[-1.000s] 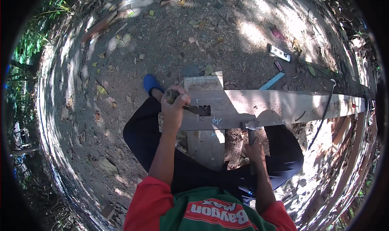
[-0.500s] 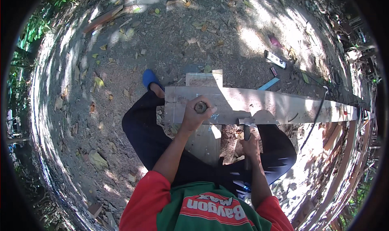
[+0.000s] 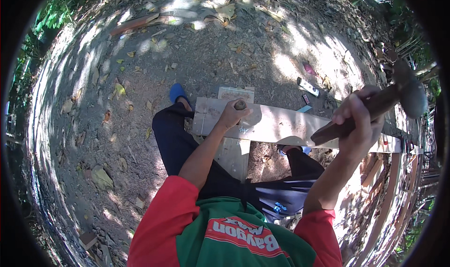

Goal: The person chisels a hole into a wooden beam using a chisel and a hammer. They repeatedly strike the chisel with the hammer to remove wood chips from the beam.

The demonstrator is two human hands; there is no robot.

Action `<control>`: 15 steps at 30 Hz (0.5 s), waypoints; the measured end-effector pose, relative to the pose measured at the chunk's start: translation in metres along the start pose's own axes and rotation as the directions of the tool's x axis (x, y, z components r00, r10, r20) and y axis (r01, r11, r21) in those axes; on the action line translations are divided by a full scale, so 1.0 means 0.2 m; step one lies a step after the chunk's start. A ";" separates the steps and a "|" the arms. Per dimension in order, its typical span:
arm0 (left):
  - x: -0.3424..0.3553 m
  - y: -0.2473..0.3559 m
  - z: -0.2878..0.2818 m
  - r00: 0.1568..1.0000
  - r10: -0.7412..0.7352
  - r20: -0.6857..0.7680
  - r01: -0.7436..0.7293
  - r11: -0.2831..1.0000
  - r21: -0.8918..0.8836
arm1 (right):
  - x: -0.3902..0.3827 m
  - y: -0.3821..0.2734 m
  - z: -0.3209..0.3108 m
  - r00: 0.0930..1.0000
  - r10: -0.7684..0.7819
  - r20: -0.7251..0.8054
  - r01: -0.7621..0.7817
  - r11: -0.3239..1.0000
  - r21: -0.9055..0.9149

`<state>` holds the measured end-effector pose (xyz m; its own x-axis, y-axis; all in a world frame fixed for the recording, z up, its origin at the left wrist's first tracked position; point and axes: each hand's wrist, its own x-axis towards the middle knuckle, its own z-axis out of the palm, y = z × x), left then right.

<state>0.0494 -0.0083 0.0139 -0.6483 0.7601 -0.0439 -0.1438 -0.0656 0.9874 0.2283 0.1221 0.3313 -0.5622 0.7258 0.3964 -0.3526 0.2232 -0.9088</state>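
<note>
A long wooden plank (image 3: 276,121) lies crosswise before me, with pencil-like lines and blue marks near its left end. On that part, my left hand (image 3: 228,117) is wrapped round the upright round wooden handle of what looks like a chisel (image 3: 240,105). I see its handle from above; the blade is hidden beneath the hand. Raised high at the right, above the plank, my right hand (image 3: 360,121) grips a hammer (image 3: 382,103) by its brown handle. The metal hammer head (image 3: 413,98) points up and to the right, well apart from the chisel.
Under the plank runs a wooden bench board (image 3: 229,157) between my legs. Beyond the plank lie a white bar-shaped object (image 3: 308,86), a small dark box (image 3: 306,99) and a light-blue strip (image 3: 304,109). Long timbers (image 3: 389,206) stretch along the right.
My right hand has lifted the hammer from beside the plank's near edge to high at the right. My left hand still holds the chisel on the plank. The view has shifted slightly.
</note>
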 end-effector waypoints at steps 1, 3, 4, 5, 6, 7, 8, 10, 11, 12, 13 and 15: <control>0.02 -0.01 0.00 1.000 0.011 0.013 -0.012 1.000 0.025 | 0.02 -0.05 0.05 1.000 0.003 -0.005 -0.003 1.000 0.021; -0.02 -0.03 -0.05 1.000 -0.002 0.007 0.002 0.999 0.032 | -0.04 -0.04 0.19 0.997 0.078 0.023 -0.077 0.995 -0.056; -0.06 -0.05 -0.08 1.000 -0.013 -0.004 0.013 0.999 0.032 | -0.10 0.05 0.25 0.988 0.146 0.052 -0.136 0.977 -0.162; -0.08 -0.03 -0.08 0.999 -0.025 -0.022 0.025 1.000 -0.004 | -0.17 0.22 0.26 0.935 0.354 0.003 -0.321 0.852 -0.413; -0.05 0.02 0.03 1.000 -0.027 0.014 0.028 0.998 -0.058 | -0.28 0.61 0.12 0.977 0.166 0.135 -0.065 0.832 -0.550; -0.06 0.05 0.03 0.999 -0.038 0.001 0.038 0.995 -0.088 | -0.36 0.71 0.14 0.844 0.490 0.218 -0.063 0.495 -0.867; -0.03 0.00 0.10 0.999 0.029 0.039 -0.029 1.000 0.004 | -0.46 1.01 -0.02 0.698 0.657 0.286 0.059 0.345 -0.937; -0.05 -0.19 0.03 0.986 0.161 0.047 -0.168 0.958 0.234 | -0.55 1.08 -0.04 0.729 0.619 0.292 -0.063 0.486 -0.872; -0.03 -0.15 0.06 0.985 0.169 0.035 -0.173 0.969 0.175 | -0.42 0.95 -0.02 0.761 0.578 0.296 -0.100 0.555 -0.826; 0.00 -0.14 0.07 0.987 0.162 0.015 -0.163 0.980 0.114 | -0.45 0.85 -0.02 0.750 0.606 0.265 -0.206 0.594 -0.777; -0.05 -0.20 0.08 0.998 0.024 0.060 -0.029 0.995 0.100 | -0.44 0.84 -0.06 0.786 0.583 0.205 -0.249 0.602 -0.759; -0.01 -0.25 0.01 0.996 0.062 0.069 -0.064 0.998 0.023 | -0.27 0.44 0.02 0.810 0.571 0.135 -0.339 0.643 -0.687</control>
<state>0.0581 -0.0051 -0.0356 -0.6029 0.7973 0.0280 -0.0845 -0.0988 0.9915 0.2239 0.0994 0.2299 -0.7577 0.6272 -0.1801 0.4775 0.3448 -0.8082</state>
